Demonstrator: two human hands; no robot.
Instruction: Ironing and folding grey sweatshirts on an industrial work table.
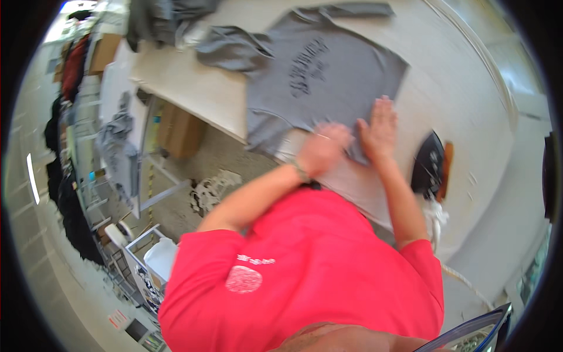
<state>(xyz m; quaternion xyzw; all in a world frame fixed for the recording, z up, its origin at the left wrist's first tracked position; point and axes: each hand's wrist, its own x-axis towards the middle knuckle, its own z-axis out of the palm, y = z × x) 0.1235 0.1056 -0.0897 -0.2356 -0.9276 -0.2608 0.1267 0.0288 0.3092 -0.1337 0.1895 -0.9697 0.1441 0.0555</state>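
Observation:
A grey T-shirt (316, 70) with dark print lies spread flat on a white table (193, 88), its hem toward me. My right hand (378, 126) rests flat on the lower part of the shirt, palm down with the fingers stretched out. My left hand (322, 149) is right beside it at the shirt's hem. It is blurred by motion, so its grip is unclear. A watch band shows on my left wrist. My red shirt fills the lower part of the view.
A black iron (431, 164) stands on the table just right of my right arm. More grey garments (164, 20) are piled at the table's far left corner. A cardboard box (179, 132) sits under the table. Dark clothes (64, 176) hang along the left.

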